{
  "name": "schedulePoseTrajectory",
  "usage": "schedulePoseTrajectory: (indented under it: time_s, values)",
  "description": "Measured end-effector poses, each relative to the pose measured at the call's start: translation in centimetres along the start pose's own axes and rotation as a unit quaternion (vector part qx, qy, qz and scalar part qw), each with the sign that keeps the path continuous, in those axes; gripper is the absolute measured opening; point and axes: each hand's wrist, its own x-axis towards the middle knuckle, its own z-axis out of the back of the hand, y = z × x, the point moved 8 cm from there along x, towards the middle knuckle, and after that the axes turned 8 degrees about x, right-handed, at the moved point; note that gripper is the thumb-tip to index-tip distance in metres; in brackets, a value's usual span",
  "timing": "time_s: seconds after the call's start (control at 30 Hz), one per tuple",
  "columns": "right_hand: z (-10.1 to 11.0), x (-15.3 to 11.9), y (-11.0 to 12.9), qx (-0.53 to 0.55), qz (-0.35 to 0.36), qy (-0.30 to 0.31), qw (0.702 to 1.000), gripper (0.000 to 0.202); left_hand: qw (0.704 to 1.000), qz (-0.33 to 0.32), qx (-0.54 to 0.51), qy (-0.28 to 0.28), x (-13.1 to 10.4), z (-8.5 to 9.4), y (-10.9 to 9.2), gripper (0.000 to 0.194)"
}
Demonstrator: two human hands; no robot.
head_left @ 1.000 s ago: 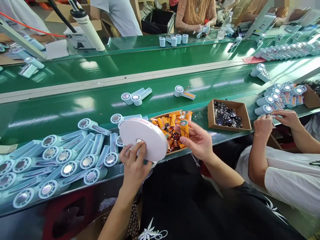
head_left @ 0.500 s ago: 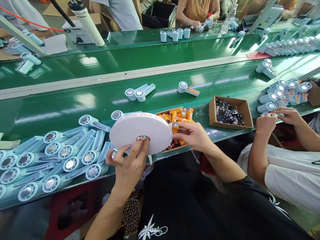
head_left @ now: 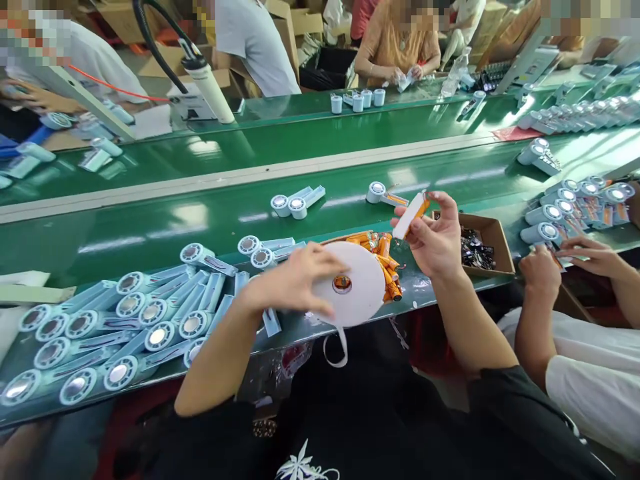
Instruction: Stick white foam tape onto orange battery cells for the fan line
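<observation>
Dressed in a black top (head_left: 380,407), a worker at a production line wears short sleeves, the left sleeve (head_left: 215,430) and right sleeve (head_left: 493,393) both dark. A white print (head_left: 301,461) of slender, pointed petals with looping strokes marks the front; another white mark (head_left: 573,427), blurred, sits toward the wearer's right. The left hand (head_left: 300,273) and right hand (head_left: 437,237) are bare.

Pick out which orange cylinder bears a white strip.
The orange cylinder in the right hand: a white strip runs along it; the heaped cylinders near the white roll show none.
</observation>
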Motion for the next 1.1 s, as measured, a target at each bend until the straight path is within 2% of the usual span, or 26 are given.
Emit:
schedulePoseTrajectory:
  time_s: [0.03, 0.07, 0.1, 0.13, 0.17, 0.23, 0.33, 0.4, 0.47, 0.57, 0.63, 0.67, 0.73, 0.8, 0.87, 1.0, 1.1]
  values:
    - [-0.3, 0.0, -0.6, 0.009, -0.009, 0.012, 1.000, 0.061, 0.999, 0.028, -0.019, -0.005, 2.2, 1.1, 2.5, 0.060]
    - [-0.6, 0.1, -1.1, 0.016, -0.016, 0.020, 1.000, 0.061, 0.994, 0.099, -0.013, -0.037, 4.4, 2.3, 5.6, 0.051]
    - [-0.9, 0.4, -1.6, 0.020, -0.025, 0.027, 0.999, 0.063, 0.981, 0.177, 0.028, -0.067, 6.2, 3.3, 8.6, 0.049]
    - [-1.1, 0.7, -2.1, 0.020, -0.036, 0.033, 0.999, 0.067, 0.965, 0.238, 0.088, -0.069, 7.7, 3.7, 10.9, 0.047]
    - [-1.3, 1.1, -2.5, 0.018, -0.051, 0.037, 0.998, 0.072, 0.947, 0.284, 0.142, -0.052, 8.9, 3.6, 12.7, 0.044]
    - [-1.5, 1.7, -3.3, 0.004, -0.084, 0.035, 0.996, 0.076, 0.931, 0.319, 0.178, -0.023, 10.2, 2.9, 14.8, 0.034]
    - [-0.4, 2.9, -4.0, -0.043, -0.095, 0.005, 0.995, 0.062, 0.928, 0.321, 0.189, 0.004, 10.3, 1.1, 16.4, 0.031]
    - [0.5, 4.8, -4.0, -0.078, -0.051, -0.013, 0.996, 0.060, 0.931, 0.309, 0.194, 0.015, 10.3, -0.3, 17.6, 0.035]
    - [0.4, 7.1, -4.1, -0.089, -0.012, -0.010, 0.996, 0.061, 0.936, 0.293, 0.195, 0.021, 10.7, -1.5, 18.9, 0.040]
    - [-2.3, 10.1, -5.8, -0.071, -0.026, 0.048, 0.996, 0.063, 0.948, 0.262, 0.181, 0.023, 11.7, -2.5, 19.7, 0.041]
    - [-4.6, 11.8, -8.3, -0.080, -0.064, 0.105, 0.989, 0.065, 0.956, 0.240, 0.168, 0.020, 12.7, -2.7, 20.0, 0.035]
    - [-5.3, 12.8, -9.9, -0.101, -0.078, 0.125, 0.984, 0.072, 0.959, 0.231, 0.162, 0.020, 13.1, -2.7, 20.3, 0.032]
    - [-5.7, 14.7, -13.3, -0.174, -0.093, 0.158, 0.968, 0.083, 0.965, 0.215, 0.150, 0.017, 14.0, -2.6, 21.3, 0.026]
    - [-5.6, 16.1, -16.3, -0.256, -0.095, 0.185, 0.944, 0.067, 0.967, 0.210, 0.141, 0.014, 14.4, -2.4, 22.3, 0.025]
    - [-5.7, 16.4, -18.2, -0.322, -0.077, 0.218, 0.918, 0.057, 0.964, 0.226, 0.138, 0.010, 14.4, -2.2, 23.2, 0.025]
    - [-6.1, 15.6, -19.7, -0.448, -0.029, 0.274, 0.851, 0.051, 0.950, 0.277, 0.146, -0.002, 13.7, -1.9, 23.5, 0.030]
    - [-5.7, 16.1, -19.7, -0.488, -0.016, 0.269, 0.830, 0.043, 0.950, 0.272, 0.154, -0.006, 14.2, -2.0, 22.8, 0.028]
